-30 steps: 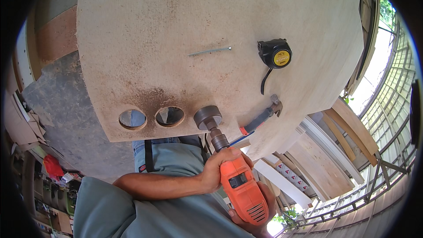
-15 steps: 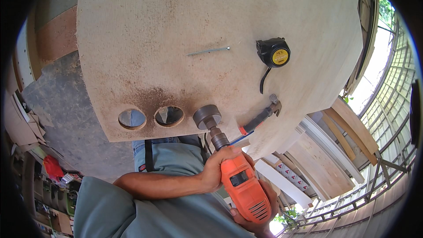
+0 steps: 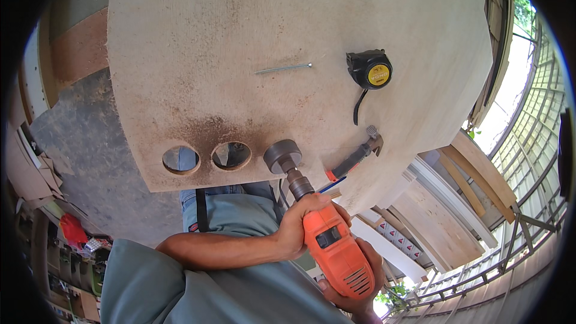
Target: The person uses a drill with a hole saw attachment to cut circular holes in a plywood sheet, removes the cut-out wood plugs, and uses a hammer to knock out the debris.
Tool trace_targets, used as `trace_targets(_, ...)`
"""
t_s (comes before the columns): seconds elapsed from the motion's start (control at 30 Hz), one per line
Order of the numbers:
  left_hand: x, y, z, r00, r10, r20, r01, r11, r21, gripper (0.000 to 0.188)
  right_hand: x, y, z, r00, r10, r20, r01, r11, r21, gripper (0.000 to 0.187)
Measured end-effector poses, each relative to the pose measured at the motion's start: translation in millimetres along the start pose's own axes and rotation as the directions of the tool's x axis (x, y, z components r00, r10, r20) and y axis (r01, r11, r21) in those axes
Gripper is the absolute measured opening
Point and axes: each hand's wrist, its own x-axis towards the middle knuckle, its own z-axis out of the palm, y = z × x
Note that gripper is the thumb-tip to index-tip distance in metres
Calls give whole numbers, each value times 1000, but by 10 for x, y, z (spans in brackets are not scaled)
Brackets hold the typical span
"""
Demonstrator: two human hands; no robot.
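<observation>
My left hand (image 3: 295, 225) is wrapped round the front of an orange power drill (image 3: 336, 243), just behind its chuck. My right hand (image 3: 365, 297) grips the drill's rear end, its fingers partly hidden behind the body. A dark hole saw (image 3: 282, 155) is fitted in the chuck and touches a pale plywood board (image 3: 228, 30) near its close edge; whether it has cut in is hidden. To its left the board has two round holes, a left hole (image 3: 172, 159) and a right hole (image 3: 223, 155), with brown sawdust around them.
On the board lie a long metal screw or nail (image 3: 283, 68), a black tape measure (image 3: 368, 69), a claw hammer (image 3: 356, 157) and a blue pencil-like stick (image 3: 333, 184). Wooden planks (image 3: 429, 222) lean at the right. A red bag-like thing (image 3: 73, 230) sits at the far left.
The drill's body has swung slightly to the right and up in the picture, both hands still on it. The hole saw stays at nearly the same spot on the board.
</observation>
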Motion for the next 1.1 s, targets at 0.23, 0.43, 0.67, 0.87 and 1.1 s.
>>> trace_targets(0.23, 12, 11, 40, 1000, 14, -7, -14, 1000, -9, 60, 37, 12, -61, 1000, 2, 21, -3, 999, 33, 91)
trace_targets(0.43, 26, 16, 49, 1000, 11, -10, -11, 1000, -10, 59, 78, -18, -84, 1000, 3, 29, -4, 1000, 29, 90)
trace_targets(0.67, 44, 1, 17, 999, 26, 35, -26, 1000, -7, 59, 88, -9, -99, 999, -7, 42, 7, 1000, 22, 91)
trace_targets(0.87, 43, 1, 40, 1000, 15, 18, -14, 999, -44, 57, 80, -3, -103, 999, 9, 45, -11, 999, 44, 91)
trace_targets(1.1, 33, 11, 52, 1000, 13, 10, -12, 998, -57, 57, 77, -10, -101, 999, 11, 48, -13, 999, 38, 91)
